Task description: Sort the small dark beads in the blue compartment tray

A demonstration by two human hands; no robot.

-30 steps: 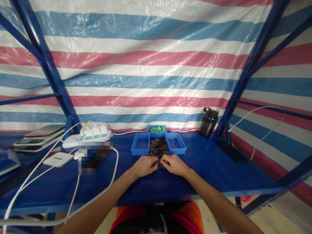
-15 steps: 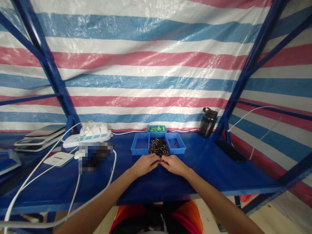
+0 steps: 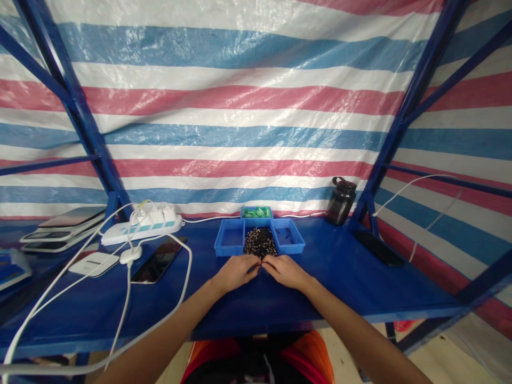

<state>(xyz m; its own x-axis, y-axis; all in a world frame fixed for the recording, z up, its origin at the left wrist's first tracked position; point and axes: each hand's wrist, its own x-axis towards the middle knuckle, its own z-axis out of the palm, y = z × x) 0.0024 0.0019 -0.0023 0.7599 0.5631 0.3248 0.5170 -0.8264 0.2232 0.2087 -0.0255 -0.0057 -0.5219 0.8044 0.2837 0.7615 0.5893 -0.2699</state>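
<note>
My left hand (image 3: 239,271) and my right hand (image 3: 285,269) meet fingertip to fingertip at the near edge of a pile of small black and brass-coloured parts (image 3: 260,241). Both hands are closed in a pinch; whatever lies between the fingers is too small or too hidden to name. Left of the pile stands a blue tray (image 3: 230,250) with nothing visible inside. On its right, another blue tray (image 3: 291,248) holds a few small dark pieces. Behind the pile, a smaller blue bin (image 3: 244,216) contains green pieces (image 3: 258,212).
A white power strip (image 3: 140,230) with plugs, looping white cables (image 3: 188,266), a phone (image 3: 158,262) and a white box (image 3: 94,264) lie on the left. At right are a dark bottle (image 3: 341,201) and a black flat device (image 3: 378,248). Blue frame posts (image 3: 394,141) flank the table.
Both hands hold nearly the same pose, fingertips together at the pile's near edge. The view has shifted very slightly. No tray or part has visibly moved.
</note>
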